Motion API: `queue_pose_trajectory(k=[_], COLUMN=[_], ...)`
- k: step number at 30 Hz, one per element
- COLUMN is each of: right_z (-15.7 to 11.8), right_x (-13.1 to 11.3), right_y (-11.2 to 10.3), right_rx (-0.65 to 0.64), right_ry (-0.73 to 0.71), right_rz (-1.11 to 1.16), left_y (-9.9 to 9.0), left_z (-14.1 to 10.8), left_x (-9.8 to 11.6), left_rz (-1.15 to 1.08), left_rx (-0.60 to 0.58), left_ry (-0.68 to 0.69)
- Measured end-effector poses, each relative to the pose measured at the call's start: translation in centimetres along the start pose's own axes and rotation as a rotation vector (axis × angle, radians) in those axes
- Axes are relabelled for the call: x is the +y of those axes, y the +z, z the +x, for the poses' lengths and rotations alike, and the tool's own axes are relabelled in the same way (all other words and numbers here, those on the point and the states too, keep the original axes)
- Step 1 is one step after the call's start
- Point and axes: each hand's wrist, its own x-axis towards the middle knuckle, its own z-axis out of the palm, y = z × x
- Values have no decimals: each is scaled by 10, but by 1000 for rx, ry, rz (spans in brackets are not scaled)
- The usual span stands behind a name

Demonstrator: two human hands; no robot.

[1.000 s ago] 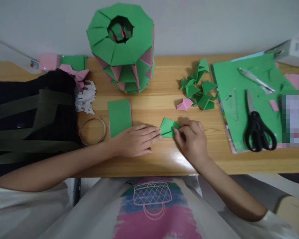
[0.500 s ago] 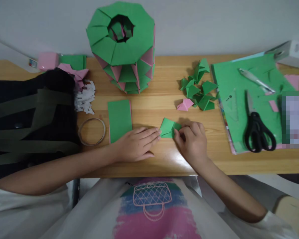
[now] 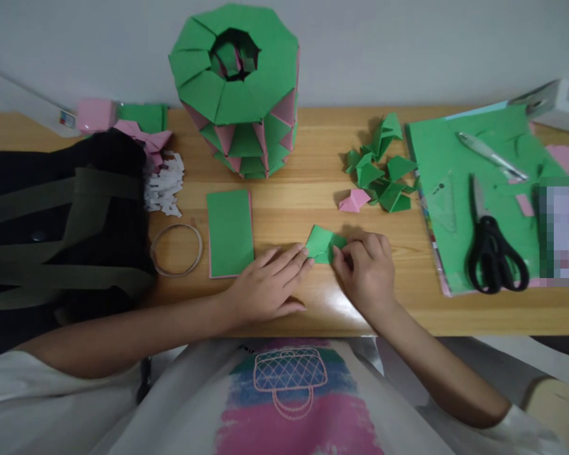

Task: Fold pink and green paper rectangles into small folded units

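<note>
A small folded piece of green paper (image 3: 319, 242) lies on the wooden table in front of me. My right hand (image 3: 367, 268) pinches its right end between thumb and fingers, which cover that end. From the other side, my left hand (image 3: 271, 283) rests flat with fingers stretched, the fingertips touching the paper's left corner. Just left of that hand is a stack of green and pink paper rectangles (image 3: 230, 232). Beyond the right hand sit several folded green paper pieces (image 3: 368, 172) and one folded pink paper piece (image 3: 354, 200).
A tall green and pink paper structure (image 3: 246, 95) stands at the back. On the left are a dark bag (image 3: 42, 234), a tape ring (image 3: 177, 250) and white paper scraps (image 3: 165, 183). Black-handled scissors (image 3: 495, 253) and a pen (image 3: 490, 155) lie on green sheets (image 3: 431, 148) at the right.
My left hand has shifted slightly towards me, its fingers spreading a little more. The right hand keeps its pinch on the folded paper. The whole view has moved slightly.
</note>
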Motion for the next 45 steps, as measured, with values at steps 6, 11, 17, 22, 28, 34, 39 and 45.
queue_pose_trajectory(k=[6, 11, 17, 22, 28, 34, 39, 45], right_z=[0, -1, 1, 0, -30, -42, -40, -43], right_x=[0, 0, 1, 0, -25, -36, -34, -22], right_y=[0, 1, 3, -10, -30, -25, -26, -33], right_rx=[14, 19, 14, 13, -126, -231, -235, -187], right_ry=[-11, -1, 41, 85, -127, -79, -53, -33], right_rz=[-10, 19, 41, 111, -29, -131, -149, -204], left_y=[4, 5, 3, 0, 1, -1, -3, -2], left_z=[-1, -1, 1, 4, 4, 5, 6, 5], left_x=[7, 6, 5, 7, 7, 7, 8, 6], left_rz=[-51, -94, -71, -13, 34, 29, 53, 58], left_rx=[-8, 5, 17, -9, -24, -56, -84, -43], left_ry=[-73, -89, -78, -65, -54, -53, -44, -25])
